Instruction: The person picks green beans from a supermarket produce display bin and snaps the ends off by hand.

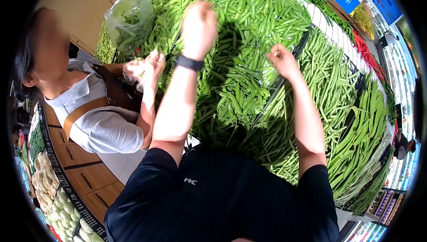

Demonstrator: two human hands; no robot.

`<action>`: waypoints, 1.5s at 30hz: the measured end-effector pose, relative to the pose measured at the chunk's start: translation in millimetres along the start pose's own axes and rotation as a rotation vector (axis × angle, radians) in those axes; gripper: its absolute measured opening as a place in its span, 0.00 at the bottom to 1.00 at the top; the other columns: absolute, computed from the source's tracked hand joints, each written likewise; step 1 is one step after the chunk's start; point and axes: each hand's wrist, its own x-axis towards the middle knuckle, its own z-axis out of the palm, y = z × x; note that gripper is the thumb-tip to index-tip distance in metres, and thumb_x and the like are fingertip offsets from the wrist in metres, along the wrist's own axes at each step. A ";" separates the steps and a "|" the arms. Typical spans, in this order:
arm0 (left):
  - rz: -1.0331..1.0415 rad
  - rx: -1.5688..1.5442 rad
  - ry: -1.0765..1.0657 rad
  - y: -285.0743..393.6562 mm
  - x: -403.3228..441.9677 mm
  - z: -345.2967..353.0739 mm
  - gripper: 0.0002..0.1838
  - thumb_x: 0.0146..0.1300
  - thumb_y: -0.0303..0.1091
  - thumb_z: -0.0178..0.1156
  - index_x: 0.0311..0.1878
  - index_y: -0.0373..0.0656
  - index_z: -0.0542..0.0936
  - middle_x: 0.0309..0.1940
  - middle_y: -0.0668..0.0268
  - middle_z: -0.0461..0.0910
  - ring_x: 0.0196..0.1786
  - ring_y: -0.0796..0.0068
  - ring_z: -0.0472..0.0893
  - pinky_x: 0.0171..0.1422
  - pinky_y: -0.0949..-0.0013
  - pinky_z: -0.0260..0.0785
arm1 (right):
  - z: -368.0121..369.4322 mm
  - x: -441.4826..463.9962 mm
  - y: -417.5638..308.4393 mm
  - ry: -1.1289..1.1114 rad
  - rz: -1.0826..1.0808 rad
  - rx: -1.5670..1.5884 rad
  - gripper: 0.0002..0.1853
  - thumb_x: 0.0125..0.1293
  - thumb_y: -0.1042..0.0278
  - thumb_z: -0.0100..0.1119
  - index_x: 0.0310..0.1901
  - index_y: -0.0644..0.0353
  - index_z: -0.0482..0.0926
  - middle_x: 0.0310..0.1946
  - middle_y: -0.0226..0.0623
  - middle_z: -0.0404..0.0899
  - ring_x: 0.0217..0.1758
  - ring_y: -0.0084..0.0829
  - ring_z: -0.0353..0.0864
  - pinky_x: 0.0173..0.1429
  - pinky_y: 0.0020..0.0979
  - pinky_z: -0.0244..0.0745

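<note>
Clock positions from centre of view. Nearest: dark shirt at 6, lower body cut off by the frame edge. Right hand at 2, over the edge of the pea pods: fingers curled, thumb brought against forefinger; contents of the pinch, if any, not discernible. Left hand just short of 12, above the same heap, black wristband below it: fingers folded inward, motion-blurred; cannot tell whether they grip anything. Pods heaped from centre to 12, long axes mixed, no common heading; part of the heap shaded, part hidden behind the left forearm. Green beans between 2 and 3. Another person at 9, hands blurred, their contents unclear. Beyond, between 10 and 11: clear bag with greens inside, partly obscured by glare.
</note>
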 end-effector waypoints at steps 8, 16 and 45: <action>0.163 0.389 -0.938 19.8 -119.4 132.3 0.13 0.56 0.22 0.53 0.45 0.36 0.79 0.45 0.50 0.80 0.46 0.53 0.81 0.51 0.55 0.75 | -51.7 39.4 -2.8 0.572 -0.025 -0.085 0.16 0.59 0.75 0.63 0.49 0.64 0.78 0.47 0.46 0.82 0.39 0.30 0.83 0.50 0.30 0.78; 0.038 0.084 -0.729 -15.5 -126.1 152.6 0.12 0.54 0.22 0.56 0.42 0.40 0.80 0.37 0.52 0.82 0.41 0.46 0.81 0.48 0.53 0.74 | -24.0 -66.7 -7.4 0.176 -0.056 -0.246 0.10 0.65 0.72 0.60 0.47 0.64 0.80 0.40 0.40 0.84 0.42 0.28 0.83 0.50 0.29 0.77; 0.148 -0.314 -0.436 92.9 -133.3 26.2 0.10 0.64 0.34 0.60 0.38 0.36 0.80 0.27 0.54 0.78 0.31 0.55 0.78 0.38 0.61 0.70 | -24.0 -171.1 -99.0 0.478 -0.393 0.556 0.13 0.68 0.74 0.57 0.54 0.62 0.76 0.42 0.32 0.80 0.45 0.20 0.76 0.50 0.22 0.70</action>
